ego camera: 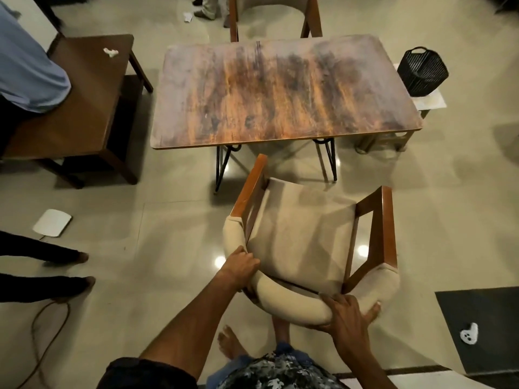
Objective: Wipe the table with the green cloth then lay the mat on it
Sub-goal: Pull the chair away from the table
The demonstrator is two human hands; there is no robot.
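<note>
Here, both hands grip the padded curved backrest of the armchair (306, 242): the left hand (241, 266) clasps its left side, the right hand (346, 311) its rear right. The wooden table (280, 94) stands beyond the chair, its top bare. A black basket (422, 71) sits on a stool just beside the table's right end.

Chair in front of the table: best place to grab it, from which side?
Grip the chair by its padded curved backrest, coming from behind, two-handed. That rail faces the person, is round enough to wrap the fingers over, and both the left hand and right hand already sit on it, spread apart for balance.
</note>
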